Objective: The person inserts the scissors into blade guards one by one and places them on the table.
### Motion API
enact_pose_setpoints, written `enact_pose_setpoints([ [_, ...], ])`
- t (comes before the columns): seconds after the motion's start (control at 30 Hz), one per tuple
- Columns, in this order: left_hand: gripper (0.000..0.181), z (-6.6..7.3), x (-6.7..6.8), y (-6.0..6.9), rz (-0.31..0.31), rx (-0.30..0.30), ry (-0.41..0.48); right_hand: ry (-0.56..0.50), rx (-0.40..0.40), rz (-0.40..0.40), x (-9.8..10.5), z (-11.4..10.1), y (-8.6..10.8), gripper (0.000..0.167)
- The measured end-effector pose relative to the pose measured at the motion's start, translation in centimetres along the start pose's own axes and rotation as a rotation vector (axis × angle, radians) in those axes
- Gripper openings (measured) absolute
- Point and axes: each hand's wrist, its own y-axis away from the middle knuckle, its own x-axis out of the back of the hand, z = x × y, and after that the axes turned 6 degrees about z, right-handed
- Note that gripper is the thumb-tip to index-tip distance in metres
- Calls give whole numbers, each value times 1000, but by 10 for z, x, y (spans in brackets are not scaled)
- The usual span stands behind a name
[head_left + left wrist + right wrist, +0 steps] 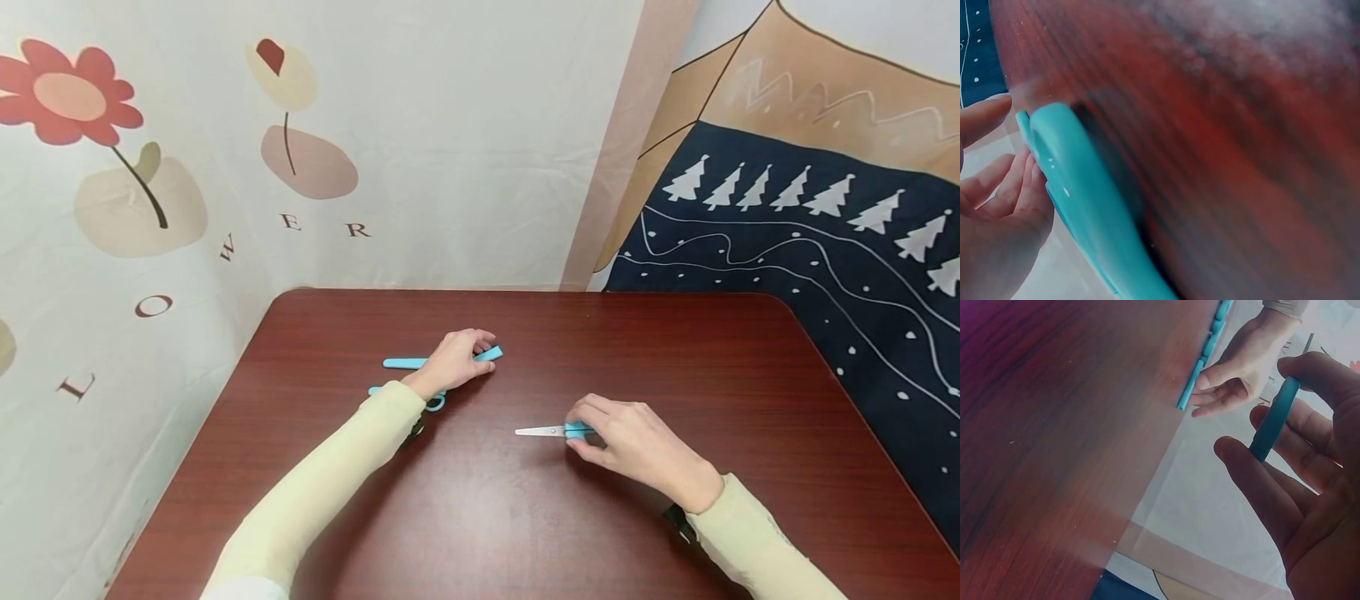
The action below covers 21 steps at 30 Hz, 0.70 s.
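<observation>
My right hand (637,437) grips a pair of scissors by its light-blue handles; the silver blades (538,432) point left over the table. In the right wrist view a blue handle (1274,422) sits between the thumb and fingers. My left hand (456,360) is farther back, its thumb and fingers spread around the end of a light-blue strip (491,353). It looks loose, and firm contact is not plain. Beside that wrist lie another narrow blue piece (403,363) and a blue handle loop (436,403), partly covered by the arm. A large blue handle (1085,187) fills the left wrist view.
A dark red-brown wooden table (480,517) with rounded back corners carries everything. Behind it hangs a pale cloth (465,167) with flowers and letters. On the right is a dark blue cloth (750,242) with white trees.
</observation>
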Motion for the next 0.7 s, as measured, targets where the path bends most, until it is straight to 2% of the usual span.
enact_pose_setpoints([
  [0.23,35,1,1,1,-21,-45,-53,0,-5,-6,0,0,0,26],
  [0.5,28,0,0,1,-34,-46,-81,5,-19,-19,0,0,0,26],
  [0.7,23,-1,-1,0,-42,-59,-100,8,6,2,-1,1,1,26],
])
